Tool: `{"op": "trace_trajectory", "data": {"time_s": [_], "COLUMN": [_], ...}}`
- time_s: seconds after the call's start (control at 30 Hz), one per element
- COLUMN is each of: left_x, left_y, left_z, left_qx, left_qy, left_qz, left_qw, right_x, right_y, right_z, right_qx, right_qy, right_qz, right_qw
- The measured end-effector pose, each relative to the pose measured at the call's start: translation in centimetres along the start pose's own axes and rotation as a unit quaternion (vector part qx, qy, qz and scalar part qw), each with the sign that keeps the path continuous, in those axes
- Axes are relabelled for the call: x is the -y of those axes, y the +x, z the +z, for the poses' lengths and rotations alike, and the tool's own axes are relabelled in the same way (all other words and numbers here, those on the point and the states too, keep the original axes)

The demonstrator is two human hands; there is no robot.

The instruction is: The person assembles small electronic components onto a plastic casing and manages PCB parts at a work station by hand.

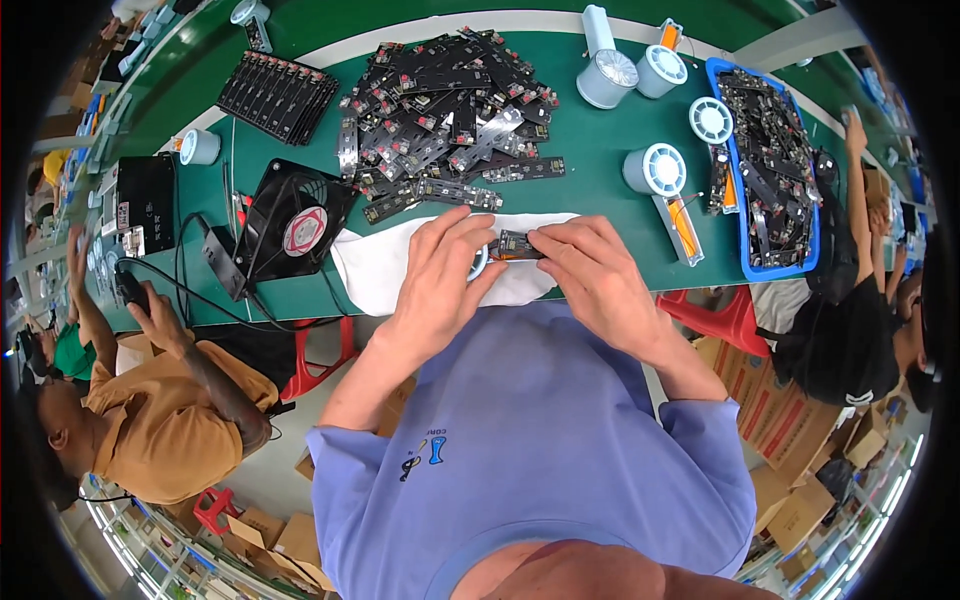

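Over a white cloth [375,270] at the table's front edge, both my hands work close together. My left hand [437,278] is closed around a pale blue round fan unit [480,263], most of it covered by the fingers. The fingers of my right hand [598,272] are closed on a small dark circuit board [516,245], which lies right beside the fan unit. Whether board and unit are joined cannot be seen. Beyond the cloth rises a heap of black circuit boards [450,110].
A black square fan [300,220] with cables stands left of the cloth. Stacked board panels [278,97] lie behind it. Several pale blue fan units [655,169] stand at the right, beside a blue tray [746,225] full of boards. People sit on both sides.
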State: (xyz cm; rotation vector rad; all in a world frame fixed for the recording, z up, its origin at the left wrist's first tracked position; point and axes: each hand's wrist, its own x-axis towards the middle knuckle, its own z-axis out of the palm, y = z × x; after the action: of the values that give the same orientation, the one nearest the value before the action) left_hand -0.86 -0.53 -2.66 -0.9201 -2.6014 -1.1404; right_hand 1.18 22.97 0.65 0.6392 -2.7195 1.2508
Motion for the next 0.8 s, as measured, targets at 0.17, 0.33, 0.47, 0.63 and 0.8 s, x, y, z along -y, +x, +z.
{"op": "trace_trajectory", "data": {"time_s": [0.17, 0.33, 0.47, 0.63, 0.8], "left_x": [-0.6, -0.5, -1.0, 0.8, 0.7], "left_y": [0.6, 0.9, 0.8, -1.1, -1.2], "left_z": [-0.9, -0.9, -0.2, 0.1, 0.0], "left_qx": [0.035, 0.044, 0.003, 0.034, 0.039], "left_qy": [-0.010, -0.027, -0.018, 0.092, 0.143], "left_qz": [-0.019, -0.020, -0.029, 0.108, 0.155], "left_qw": [0.999, 0.998, 0.999, 0.989, 0.977], "right_x": [-0.1, -0.2, -0.2, -0.2, -0.3], "right_y": [0.4, 0.6, 0.6, 0.4, 0.1], "right_z": [0.0, -0.5, -0.4, -0.1, -0.2], "right_qx": [0.025, 0.044, 0.022, 0.027, 0.028], "right_qy": [-0.018, -0.013, -0.038, -0.025, -0.010], "right_qz": [-0.024, -0.026, -0.019, -0.008, -0.018], "right_qw": [0.999, 0.999, 0.999, 0.999, 0.999]}}
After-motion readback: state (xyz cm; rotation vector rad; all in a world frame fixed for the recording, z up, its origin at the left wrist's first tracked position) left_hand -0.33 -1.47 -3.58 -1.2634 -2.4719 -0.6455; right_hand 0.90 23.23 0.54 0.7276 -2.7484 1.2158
